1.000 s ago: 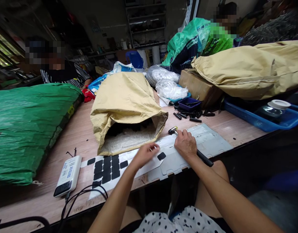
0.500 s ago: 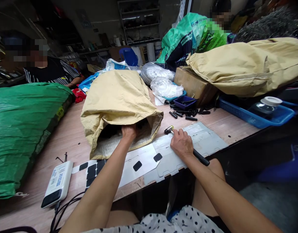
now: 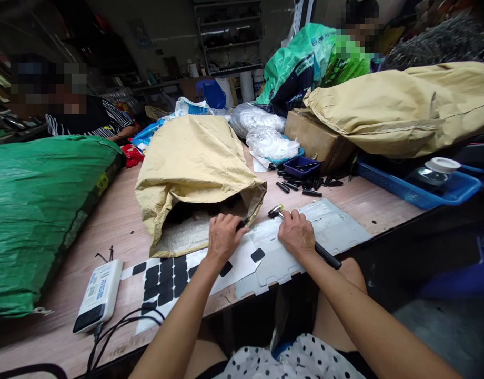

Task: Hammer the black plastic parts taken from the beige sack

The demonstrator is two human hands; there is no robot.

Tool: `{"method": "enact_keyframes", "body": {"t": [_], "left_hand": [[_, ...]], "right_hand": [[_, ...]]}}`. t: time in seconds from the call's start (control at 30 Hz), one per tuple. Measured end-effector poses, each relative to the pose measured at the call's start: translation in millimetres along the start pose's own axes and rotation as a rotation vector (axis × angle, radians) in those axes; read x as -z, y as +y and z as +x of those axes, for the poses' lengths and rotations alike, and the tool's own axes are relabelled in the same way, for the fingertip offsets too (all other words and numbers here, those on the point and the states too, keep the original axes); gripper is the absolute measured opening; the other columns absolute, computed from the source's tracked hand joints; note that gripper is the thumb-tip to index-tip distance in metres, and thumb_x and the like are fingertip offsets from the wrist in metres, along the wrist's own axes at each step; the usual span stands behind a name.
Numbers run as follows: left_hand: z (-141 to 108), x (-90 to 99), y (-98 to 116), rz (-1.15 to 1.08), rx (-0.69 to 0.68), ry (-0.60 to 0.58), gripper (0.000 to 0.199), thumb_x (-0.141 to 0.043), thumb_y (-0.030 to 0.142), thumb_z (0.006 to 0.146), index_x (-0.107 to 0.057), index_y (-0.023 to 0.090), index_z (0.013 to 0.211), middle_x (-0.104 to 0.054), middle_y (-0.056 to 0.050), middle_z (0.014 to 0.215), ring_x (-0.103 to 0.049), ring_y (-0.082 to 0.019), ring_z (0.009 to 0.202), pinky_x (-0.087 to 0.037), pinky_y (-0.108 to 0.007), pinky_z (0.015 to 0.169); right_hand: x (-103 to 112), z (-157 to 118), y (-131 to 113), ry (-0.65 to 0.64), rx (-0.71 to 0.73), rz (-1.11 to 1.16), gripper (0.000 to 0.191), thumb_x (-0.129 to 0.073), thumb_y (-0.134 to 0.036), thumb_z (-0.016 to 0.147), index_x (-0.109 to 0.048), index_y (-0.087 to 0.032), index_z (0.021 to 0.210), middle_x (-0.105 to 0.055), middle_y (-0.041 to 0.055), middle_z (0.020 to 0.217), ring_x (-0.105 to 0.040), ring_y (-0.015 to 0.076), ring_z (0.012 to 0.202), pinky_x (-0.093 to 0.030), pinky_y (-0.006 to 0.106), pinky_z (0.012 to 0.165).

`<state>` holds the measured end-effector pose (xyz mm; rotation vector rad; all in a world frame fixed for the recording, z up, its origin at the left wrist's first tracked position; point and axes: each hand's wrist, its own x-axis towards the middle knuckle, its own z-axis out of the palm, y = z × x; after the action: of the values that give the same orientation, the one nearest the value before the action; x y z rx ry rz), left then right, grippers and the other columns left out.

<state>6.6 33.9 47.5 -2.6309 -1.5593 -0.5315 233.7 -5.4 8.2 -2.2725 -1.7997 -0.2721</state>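
My left hand is just outside the mouth of a tan sack, closed on a small black piece that shows at its fingertips. Most of that piece is hidden by the fingers. My right hand is wrapped round a small hammer with a black handle and a yellowish face on its metal head. The hammer lies low over a grey board at the table edge. Beneath my left hand is a white sheet with rounded black stickers. Dark pieces sit inside the sack.
Slim black parts lie beside a purple tray. A blue basket with a jar is at right, a green sack at left. A white power bank with cables lies front left. Two people are across the table.
My left hand has come out of the sack, moving right and towards me, with a small black piece in it. My right hand stays on the hammer. The view has shifted slightly.
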Motion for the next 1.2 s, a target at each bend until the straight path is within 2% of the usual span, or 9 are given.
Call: {"method": "enact_keyframes", "body": {"t": [0.1, 0.2, 0.33, 0.47, 0.7, 0.8, 0.9, 1.03, 1.2], "left_hand": [[-15.9, -12.4, 23.1, -0.132, -0.028, -0.075, 0.027, -0.076, 0.047, 0.088, -0.073, 0.025, 0.104, -0.071, -0.004, 0.097, -0.058, -0.026, 0.098, -0.038, -0.039, 0.085], [-23.7, -24.3, 30.9, -0.227, 0.008, -0.107, 0.026, -0.079, 0.043, 0.087, -0.074, 0.025, 0.104, -0.07, -0.004, 0.099, -0.059, -0.025, 0.1, -0.039, -0.038, 0.085], [-32.1, -29.2, 23.5, -0.337, 0.079, -0.058, 0.032, -0.082, 0.038, 0.084, -0.073, 0.024, 0.112, -0.068, -0.004, 0.102, -0.059, -0.025, 0.101, -0.042, -0.038, 0.089], [-40.8, -31.4, 15.0, -0.416, 0.122, 0.0, 0.027, -0.079, 0.031, 0.085, -0.073, 0.023, 0.11, -0.067, -0.005, 0.1, -0.057, -0.025, 0.1, -0.044, -0.037, 0.09], [-40.1, -34.3, 14.7, -0.441, 0.167, -0.025, 0.018, -0.076, 0.032, 0.086, -0.075, 0.024, 0.103, -0.067, -0.004, 0.095, -0.057, -0.025, 0.098, -0.043, -0.038, 0.089], [-38.4, -33.1, 13.7, -0.466, 0.167, -0.036, 0.018, -0.076, 0.029, 0.085, -0.074, 0.025, 0.102, -0.068, -0.003, 0.094, -0.057, -0.024, 0.098, -0.042, -0.037, 0.089], [-38.2, -31.8, 13.2, -0.493, 0.177, -0.029, 0.018, -0.077, 0.028, 0.084, -0.073, 0.024, 0.102, -0.068, -0.003, 0.095, -0.058, -0.024, 0.097, -0.042, -0.037, 0.089], [-38.9, -30.5, 14.7, -0.495, 0.169, -0.036, 0.015, -0.077, 0.029, 0.084, -0.074, 0.025, 0.098, -0.07, -0.002, 0.094, -0.058, -0.024, 0.097, -0.04, -0.037, 0.089], [-40.1, -31.9, 14.9, -0.484, 0.167, -0.032, 0.016, -0.076, 0.027, 0.085, -0.074, 0.025, 0.1, -0.07, -0.003, 0.096, -0.058, -0.024, 0.098, -0.039, -0.037, 0.088]], "right_hand": [[-0.2, -0.2, -0.1, 0.003, -0.002, 0.001, 0.03, -0.044, -0.025, 0.097, -0.06, -0.018, 0.121, -0.059, 0.012, 0.108, -0.053, 0.0265, 0.1, -0.036, 0.036, 0.077], [-0.4, -0.2, -0.1, 0.002, 0.001, 0.001, 0.029, -0.045, -0.025, 0.097, -0.06, -0.018, 0.12, -0.059, 0.0121, 0.109, -0.053, 0.0265, 0.1, -0.036, 0.036, 0.077], [0.3, 0.0, 0.3, 0.004, 0.0, -0.001, 0.029, -0.044, -0.025, 0.098, -0.06, -0.019, 0.121, -0.059, 0.0116, 0.108, -0.053, 0.0262, 0.1, -0.036, 0.036, 0.077], [1.4, -1.5, 0.0, 0.006, 0.008, 0.006, 0.028, -0.045, -0.025, 0.098, -0.061, -0.018, 0.12, -0.059, 0.0114, 0.108, -0.053, 0.0257, 0.1, -0.036, 0.035, 0.077], [0.9, 1.8, 7.2, -0.034, -0.003, 0.069, 0.033, -0.047, -0.027, 0.099, -0.064, -0.021, 0.127, -0.062, 0.0107, 0.11, -0.055, 0.0239, 0.101, -0.037, 0.034, 0.079], [7.6, 0.9, 13.5, -0.054, -0.011, 0.185, 0.033, -0.048, -0.025, 0.099, -0.066, -0.023, 0.126, -0.065, 0.009, 0.107, -0.058, 0.0219, 0.098, -0.04, 0.031, 0.08], [18.5, -12.8, 13.2, 0.005, -0.023, 0.419, 0.034, -0.045, -0.027, 0.1, -0.066, -0.021, 0.127, -0.068, 0.0085, 0.108, -0.062, 0.0208, 0.098, -0.045, 0.031, 0.084], [30.1, -44.2, 0.2, 0.016, 0.105, 0.742, 0.036, -0.044, -0.03, 0.1, -0.065, -0.02, 0.127, -0.071, 0.0095, 0.111, -0.066, 0.0214, 0.103, -0.051, 0.032, 0.092], [34.2, -67.7, -15.9, 0.011, 0.194, 0.847, 0.037, -0.041, -0.029, 0.103, -0.063, -0.02, 0.131, -0.072, 0.0097, 0.117, -0.067, 0.0202, 0.109, -0.053, 0.034, 0.098]]}}
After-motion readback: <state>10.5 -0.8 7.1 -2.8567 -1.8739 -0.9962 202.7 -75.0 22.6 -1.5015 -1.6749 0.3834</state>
